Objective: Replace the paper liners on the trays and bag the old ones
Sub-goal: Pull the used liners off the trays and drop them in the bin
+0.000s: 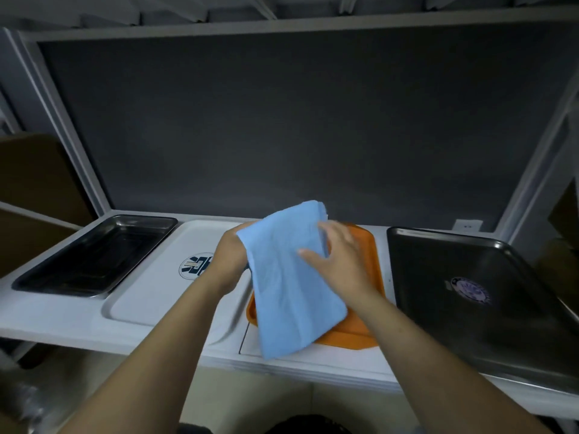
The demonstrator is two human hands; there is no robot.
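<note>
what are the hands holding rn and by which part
A blue paper liner, lifted over the orange tray. The left hand grips its upper left edge; the right hand pinches its upper right edge, thumb on the front.

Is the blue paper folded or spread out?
Folded: the light blue paper sheet shows stacked layers at its top edge, lifted above the orange plastic tray.
</note>
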